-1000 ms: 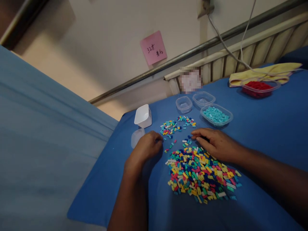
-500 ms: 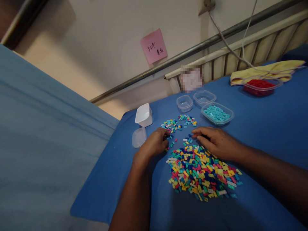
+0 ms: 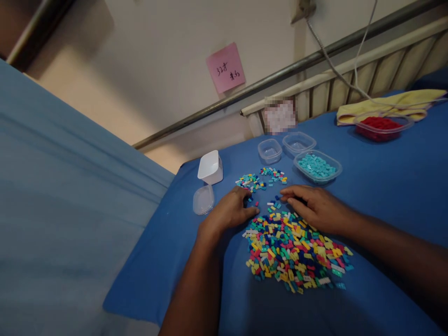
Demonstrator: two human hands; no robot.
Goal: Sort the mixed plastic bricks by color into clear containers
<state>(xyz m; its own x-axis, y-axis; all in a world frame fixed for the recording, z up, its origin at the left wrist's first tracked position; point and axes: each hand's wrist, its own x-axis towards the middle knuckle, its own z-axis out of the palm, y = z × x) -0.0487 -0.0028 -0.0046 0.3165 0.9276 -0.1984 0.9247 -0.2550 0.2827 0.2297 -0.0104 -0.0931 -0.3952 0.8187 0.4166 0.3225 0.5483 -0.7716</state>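
A clear lid (image 3: 203, 200) lies flat on the blue bench (image 3: 385, 186) at the far left, with a white tub (image 3: 210, 167) just behind it. The left hand (image 3: 231, 211) rests palm down on the cloth, fingers curled loosely together, thumb reaching toward the near edge of the large pile of mixed coloured bricks (image 3: 297, 254); whether it pinches a brick cannot be told. Just beyond its fingertips sits a small heap of sorted bricks (image 3: 261, 179). The right hand (image 3: 315, 207) lies flat, fingers extended and close together, pressing on the far edge of the large pile, fingertips pointing toward the left hand. Behind the right hand stand two empty clear tubs (image 3: 269, 150) and a clear tray of turquoise bricks (image 3: 317, 166). At the far right a tray of red bricks (image 3: 380, 127) sits against a folded yellow cloth (image 3: 388, 102)
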